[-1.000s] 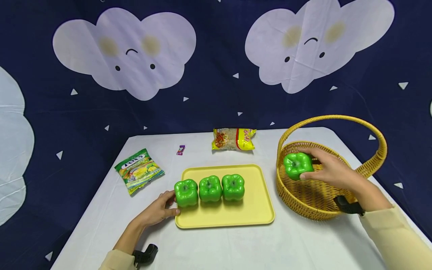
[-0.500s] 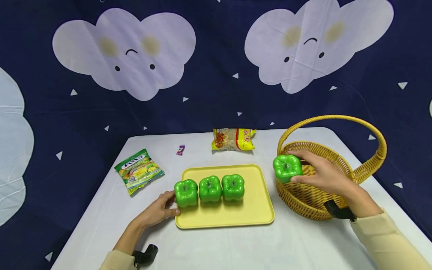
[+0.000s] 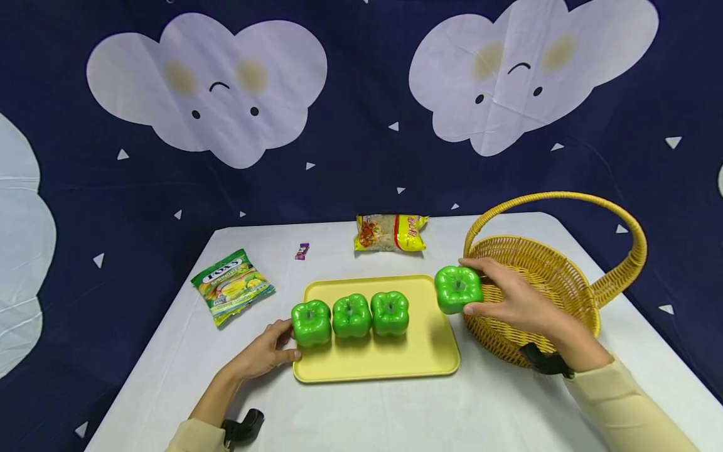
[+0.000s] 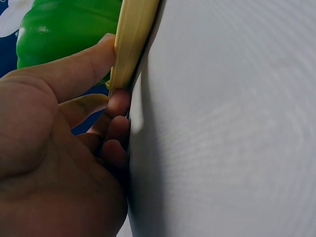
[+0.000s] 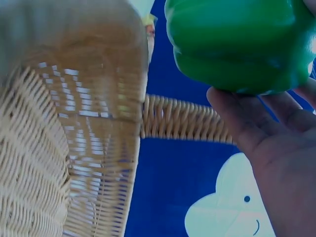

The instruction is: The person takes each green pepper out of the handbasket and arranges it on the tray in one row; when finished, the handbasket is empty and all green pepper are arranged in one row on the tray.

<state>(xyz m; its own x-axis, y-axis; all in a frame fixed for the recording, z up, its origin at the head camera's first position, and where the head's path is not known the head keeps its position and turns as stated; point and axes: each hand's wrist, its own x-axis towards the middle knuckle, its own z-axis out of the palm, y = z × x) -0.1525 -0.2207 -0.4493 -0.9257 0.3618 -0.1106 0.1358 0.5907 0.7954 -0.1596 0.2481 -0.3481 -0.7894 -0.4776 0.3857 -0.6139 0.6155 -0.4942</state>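
My right hand (image 3: 516,301) holds a green bell pepper (image 3: 459,289) between thumb and fingers, raised over the tray's right edge. In the right wrist view this bell pepper (image 5: 242,44) hangs beside the basket wall. On the yellow tray (image 3: 373,365) sit three more green bell peppers in a row: a left one (image 3: 312,323), a middle one (image 3: 352,316) and a right one (image 3: 390,313). My left hand (image 3: 260,353) grips the tray's left edge. The left wrist view has its thumb (image 4: 81,69) on the tray rim (image 4: 132,39), with curled fingertips against the underside.
A wicker basket (image 3: 587,314) with a tall arched handle (image 3: 556,196) stands right of the tray. Behind the tray lie a yellow food packet (image 3: 390,233) and a small purple sweet (image 3: 302,251). A green candy bag (image 3: 233,285) lies at the left.
My right hand has carried the bell pepper leftward from above the basket to the tray's right edge. My left hand and the three bell peppers on the tray have stayed put.
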